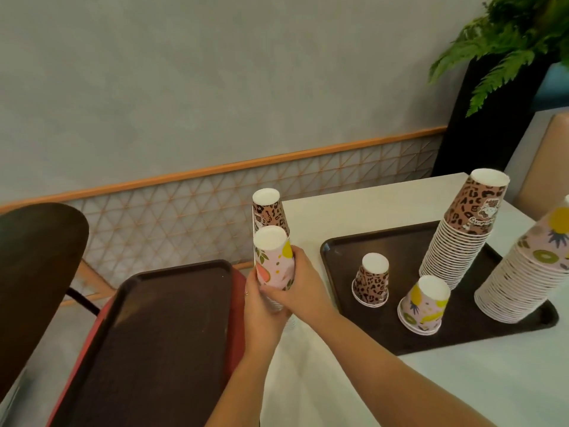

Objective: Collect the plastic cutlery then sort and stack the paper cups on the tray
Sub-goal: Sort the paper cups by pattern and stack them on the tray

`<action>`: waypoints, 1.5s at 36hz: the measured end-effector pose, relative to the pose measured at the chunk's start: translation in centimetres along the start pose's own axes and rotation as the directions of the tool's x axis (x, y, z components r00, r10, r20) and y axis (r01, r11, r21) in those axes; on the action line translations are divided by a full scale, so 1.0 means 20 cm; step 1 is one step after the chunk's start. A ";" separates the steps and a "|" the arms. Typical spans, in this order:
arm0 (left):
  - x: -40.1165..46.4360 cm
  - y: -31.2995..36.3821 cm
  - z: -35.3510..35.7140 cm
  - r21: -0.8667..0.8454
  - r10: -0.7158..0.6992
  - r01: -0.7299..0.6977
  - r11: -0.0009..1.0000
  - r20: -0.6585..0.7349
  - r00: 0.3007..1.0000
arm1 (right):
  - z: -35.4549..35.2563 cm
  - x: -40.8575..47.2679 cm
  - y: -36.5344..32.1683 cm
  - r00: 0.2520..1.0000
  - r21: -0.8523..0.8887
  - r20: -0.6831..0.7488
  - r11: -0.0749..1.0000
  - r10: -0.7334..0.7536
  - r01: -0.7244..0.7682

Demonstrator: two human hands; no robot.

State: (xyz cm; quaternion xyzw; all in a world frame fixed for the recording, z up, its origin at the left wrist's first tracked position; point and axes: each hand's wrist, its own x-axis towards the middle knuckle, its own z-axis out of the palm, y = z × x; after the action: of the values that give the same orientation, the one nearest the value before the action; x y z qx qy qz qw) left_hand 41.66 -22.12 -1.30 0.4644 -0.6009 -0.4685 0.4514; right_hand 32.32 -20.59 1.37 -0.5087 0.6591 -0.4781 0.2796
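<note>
1. both hands meet at the near left edge of the white table (385,192), at the middle of the view.
2. the right hand (303,288) curls its fingers round a pink fruit-print cup (274,260), held upside down, base up, as the top of a short stack.
3. the left hand (261,306) grips the lower part of that same stack from the left; the rims under the fingers are mostly hidden.
4. a leopard-print cup (269,211) stands upside down just behind the held cup, on the far side; what it rests on cannot be told.
5. a dark tray (385,241) lies on the table to the right.
6. on it, far right, a tall leopard-print stack (462,235) and, nearer and further right, a tall fruit-print stack (529,272), both upside down and leaning a little.
7. near the tray's left part stand a small leopard-print cup (371,278) and, just right and nearer, a small fruit-print cup (423,303), both upside down and apart.
8. a second dark tray (160,334) rests on a red chair (235,303) to the left of the table.
9. a green fern (505,41) hangs at the far right corner.
</note>
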 end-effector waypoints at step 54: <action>-0.55 0.04 0.48 0.024 -0.254 0.261 0.965 0.332 0.909 | -1.00 -0.28 -0.01 0.999 0.137 -0.013 0.990 -0.030 0.031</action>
State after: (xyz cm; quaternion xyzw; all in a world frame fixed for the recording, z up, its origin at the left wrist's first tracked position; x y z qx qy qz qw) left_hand 33.92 -9.77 -3.15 0.4494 -0.5969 -0.6015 0.2827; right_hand 17.12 -8.51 8.66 -0.4958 0.6184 -0.5291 0.3031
